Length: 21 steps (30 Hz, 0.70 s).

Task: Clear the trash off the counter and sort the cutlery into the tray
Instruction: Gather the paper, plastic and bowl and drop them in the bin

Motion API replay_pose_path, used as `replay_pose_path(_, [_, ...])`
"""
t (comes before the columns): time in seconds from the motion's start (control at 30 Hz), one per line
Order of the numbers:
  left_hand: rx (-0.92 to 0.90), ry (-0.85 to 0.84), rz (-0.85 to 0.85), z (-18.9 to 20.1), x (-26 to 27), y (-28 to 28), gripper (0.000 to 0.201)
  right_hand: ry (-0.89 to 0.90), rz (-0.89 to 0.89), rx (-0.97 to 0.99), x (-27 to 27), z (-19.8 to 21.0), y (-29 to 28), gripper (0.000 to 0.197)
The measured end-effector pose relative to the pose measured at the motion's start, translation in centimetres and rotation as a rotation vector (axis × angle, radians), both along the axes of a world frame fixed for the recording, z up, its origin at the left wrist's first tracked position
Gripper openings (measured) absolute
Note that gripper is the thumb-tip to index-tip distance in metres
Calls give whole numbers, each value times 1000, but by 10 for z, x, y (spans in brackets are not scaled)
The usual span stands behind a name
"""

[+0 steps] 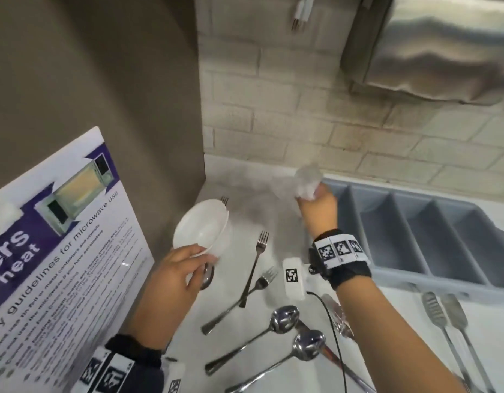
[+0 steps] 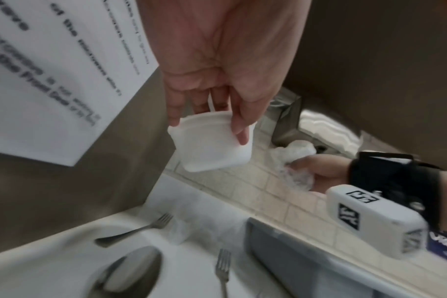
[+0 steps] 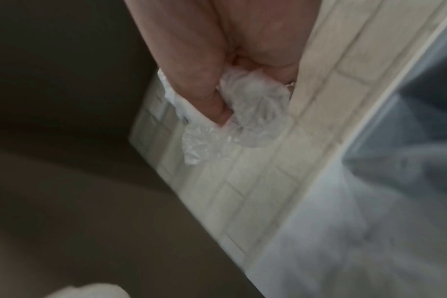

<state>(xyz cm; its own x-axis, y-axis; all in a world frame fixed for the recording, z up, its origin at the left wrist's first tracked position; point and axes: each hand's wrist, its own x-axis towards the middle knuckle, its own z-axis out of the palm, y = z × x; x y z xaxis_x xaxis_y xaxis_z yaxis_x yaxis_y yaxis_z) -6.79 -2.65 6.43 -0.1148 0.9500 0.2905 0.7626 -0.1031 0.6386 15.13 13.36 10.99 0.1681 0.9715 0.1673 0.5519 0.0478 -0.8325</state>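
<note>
My left hand (image 1: 185, 268) grips a white disposable cup (image 1: 202, 226) by its rim, lifted above the counter; the left wrist view shows the thumb and fingers pinching the cup (image 2: 212, 143). My right hand (image 1: 319, 208) clutches a crumpled clear plastic wrapper (image 1: 308, 181) above the counter, near the left end of the grey cutlery tray (image 1: 387, 268). The wrapper (image 3: 242, 123) bulges out of my fist in the right wrist view. Forks (image 1: 258, 256) and spoons (image 1: 285, 319) lie loose on the white counter (image 1: 245, 211) below both hands.
A microwave guidelines poster (image 1: 61, 251) hangs on the brown panel at left. A steel paper towel dispenser (image 1: 432, 49) is mounted on the tiled wall above the tray. Long metal utensils (image 1: 443, 316) lie in front of the tray. A fork (image 1: 224, 200) sits behind the cup.
</note>
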Motion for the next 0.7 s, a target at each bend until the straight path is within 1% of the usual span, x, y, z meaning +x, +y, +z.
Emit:
replay_pose_path(0.03, [15, -2, -31, 3, 6, -5, 29, 114, -52, 74, 18, 8, -20, 7])
replay_pose_path(0.07, [20, -9, -57, 6, 13, -9, 28, 179, -90, 129, 36, 16, -38, 3])
replay_pose_path(0.1, [23, -28, -72, 8, 20, -13, 28, 211, -105, 163, 54, 18, -54, 7])
replay_pose_path(0.13, [26, -48, -83, 9, 28, -18, 27, 220, -100, 168, 70, 18, -66, 20])
replay_pose_path(0.17, [37, -53, -97, 9, 35, -22, 28, 222, -85, 154, 83, 14, -75, 31])
replay_pose_path(0.2, [47, -44, -117, 7, 41, -27, 27, 206, -67, 126, 92, 12, -84, 37])
replay_pose_path(0.23, [53, -35, -135, 3, 46, -30, 27, 185, -49, 94, 98, 8, -88, 36])
replay_pose_path(0.3, [30, -45, -139, -4, 53, -39, 29, 134, 2, 36, 98, 2, -91, 27])
replay_pose_path(0.37, [3, -67, -95, -11, 55, -48, 33, 88, 76, -1, 86, -3, -85, 31])
replay_pose_path(0.43, [-26, -64, -45, -17, 54, -57, 34, -1, 158, -61, 66, -11, -69, 33])
replay_pose_path(0.53, [-58, -45, 25, -25, 47, -69, 33, -195, 294, -158, 24, -27, -31, 24])
replay_pose_path(0.57, [-67, -45, 41, -27, 43, -72, 33, -261, 343, -167, 7, -31, -18, 24])
replay_pose_path(0.63, [-99, -65, 63, -31, 35, -77, 33, -428, 430, -183, -27, -40, 9, 34])
replay_pose_path(0.7, [-125, -82, 82, -33, 26, -79, 27, -663, 494, -248, -59, -60, 42, 46])
